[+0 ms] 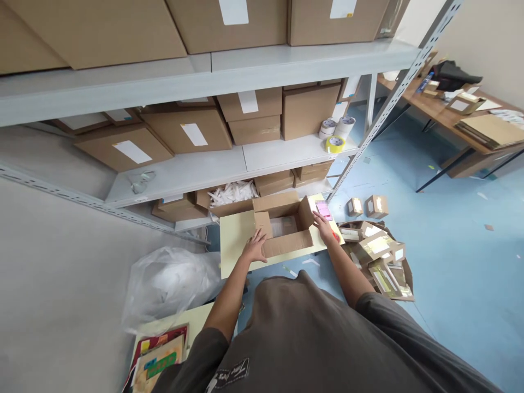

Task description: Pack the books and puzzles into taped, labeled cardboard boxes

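An opened cardboard box (289, 244) stands on a pale yellow board (235, 232), its flaps folded outward. Inside it, a flat whitish item (283, 226) lies on the bottom; I cannot make out its kind. My left hand (254, 246) rests at the box's near left corner, fingers spread against the flap. On the other side, my right hand (322, 225) touches the right flap with its fingers stretched out. Just beyond that hand lies a pink pad or card (323, 210). A red object (335, 236) shows partly beside my right wrist.
Shelves (282, 161) with cardboard boxes rise in front of me; tape rolls (335, 143) sit on one. A large carton of small boxes (379, 245) stands on the floor at right. A filled clear plastic bag (172, 281) is at left. A wooden table (442, 117) stands farther right.
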Demonstrator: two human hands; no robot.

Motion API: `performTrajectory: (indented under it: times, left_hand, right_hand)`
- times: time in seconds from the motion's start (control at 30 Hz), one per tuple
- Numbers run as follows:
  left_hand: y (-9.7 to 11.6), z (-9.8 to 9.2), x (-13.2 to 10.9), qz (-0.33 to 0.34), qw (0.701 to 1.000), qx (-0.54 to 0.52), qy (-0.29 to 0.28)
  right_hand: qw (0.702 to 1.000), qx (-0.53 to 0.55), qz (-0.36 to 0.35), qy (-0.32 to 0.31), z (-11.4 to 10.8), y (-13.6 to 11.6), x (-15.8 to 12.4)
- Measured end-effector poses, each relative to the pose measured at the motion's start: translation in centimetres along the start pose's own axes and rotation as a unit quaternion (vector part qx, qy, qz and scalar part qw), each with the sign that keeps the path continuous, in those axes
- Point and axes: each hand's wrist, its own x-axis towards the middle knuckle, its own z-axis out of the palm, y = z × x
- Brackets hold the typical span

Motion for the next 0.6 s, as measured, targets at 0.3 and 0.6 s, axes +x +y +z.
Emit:
performTrajectory:
  times: [0.3, 0.6]
  left_hand:
    - [-1.7, 1.3, -0.8, 0.012, 0.986, -0.159, 0.043]
    - [-0.6, 2.4, -0.5, -0.125, 0.845, -0.454, 0.254]
  right_hand:
    - [0.968, -0.136, -0.009, -0.212, 0.1, -1.0, 0.0]
    - [0.985, 0.004, -0.016, -0.174, -0.2, 1.3, -0.6]
